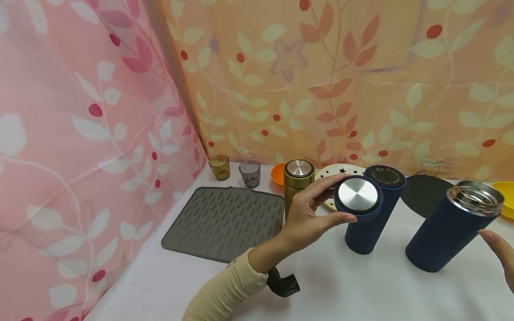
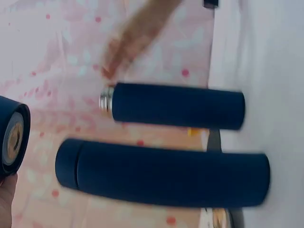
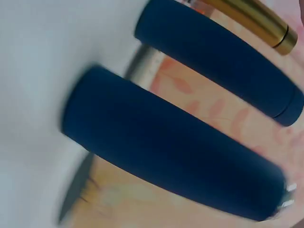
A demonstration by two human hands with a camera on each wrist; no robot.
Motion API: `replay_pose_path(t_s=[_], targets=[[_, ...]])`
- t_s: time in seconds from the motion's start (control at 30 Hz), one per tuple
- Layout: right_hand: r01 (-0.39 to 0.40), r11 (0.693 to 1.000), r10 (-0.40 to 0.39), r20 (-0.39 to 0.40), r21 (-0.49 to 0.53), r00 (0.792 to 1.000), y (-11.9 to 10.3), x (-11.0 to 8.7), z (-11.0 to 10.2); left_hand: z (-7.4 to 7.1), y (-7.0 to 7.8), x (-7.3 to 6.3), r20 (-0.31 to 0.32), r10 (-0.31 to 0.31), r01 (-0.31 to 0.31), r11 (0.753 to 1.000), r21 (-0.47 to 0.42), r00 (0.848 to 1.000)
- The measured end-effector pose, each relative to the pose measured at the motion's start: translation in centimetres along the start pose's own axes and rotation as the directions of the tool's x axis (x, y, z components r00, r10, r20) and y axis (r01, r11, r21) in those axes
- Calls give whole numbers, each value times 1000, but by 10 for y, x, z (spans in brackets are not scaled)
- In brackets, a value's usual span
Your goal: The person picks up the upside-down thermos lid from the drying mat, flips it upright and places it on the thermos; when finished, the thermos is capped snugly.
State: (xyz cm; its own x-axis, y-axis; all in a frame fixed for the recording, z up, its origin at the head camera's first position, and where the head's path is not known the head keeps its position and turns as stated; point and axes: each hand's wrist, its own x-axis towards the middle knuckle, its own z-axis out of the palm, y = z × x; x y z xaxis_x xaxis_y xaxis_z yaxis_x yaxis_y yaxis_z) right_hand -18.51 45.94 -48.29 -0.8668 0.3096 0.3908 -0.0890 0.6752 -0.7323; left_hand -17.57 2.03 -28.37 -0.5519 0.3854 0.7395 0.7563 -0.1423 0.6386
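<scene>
My left hand pinches a round navy lid with a shiny silver top between thumb and fingers. The lid's underside faces the left wrist view at its left edge. Behind it stands a closed navy thermos, also seen whole in the left wrist view. Farther right, a second navy thermos stands uncapped, its bare steel mouth showing. My right hand is partly out of frame beside that thermos, thumb extended near its rim; it appears blurred and holding nothing in the left wrist view.
A gold thermos stands left of the lid, beside a grey ridged mat. Along the back are an amber glass, a grey glass, an orange bowl, a star-patterned plate, a dark round mat and a yellow bowl.
</scene>
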Motion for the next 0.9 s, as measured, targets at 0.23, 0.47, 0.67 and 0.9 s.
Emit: replay_pose_path(t_s=[0.23, 0.47, 0.67, 0.9], targets=[[106, 907, -62, -118, 408, 991, -114, -15, 7, 40, 7, 30, 56, -9, 14, 996, -85, 998], [219, 655, -204, -109, 723, 973, -138, -23, 5, 80, 5, 55, 151, -172, 185, 980, -70, 973], [253, 564, -243, -135, 786, 961, -133, -20, 5, 116, -8, 76, 185, -300, 304, 953, 10, 936], [234, 578, -187, -152, 782, 971, -136, -22, 4, 149, -34, 87, 153, -363, 333, 924, 190, 919]])
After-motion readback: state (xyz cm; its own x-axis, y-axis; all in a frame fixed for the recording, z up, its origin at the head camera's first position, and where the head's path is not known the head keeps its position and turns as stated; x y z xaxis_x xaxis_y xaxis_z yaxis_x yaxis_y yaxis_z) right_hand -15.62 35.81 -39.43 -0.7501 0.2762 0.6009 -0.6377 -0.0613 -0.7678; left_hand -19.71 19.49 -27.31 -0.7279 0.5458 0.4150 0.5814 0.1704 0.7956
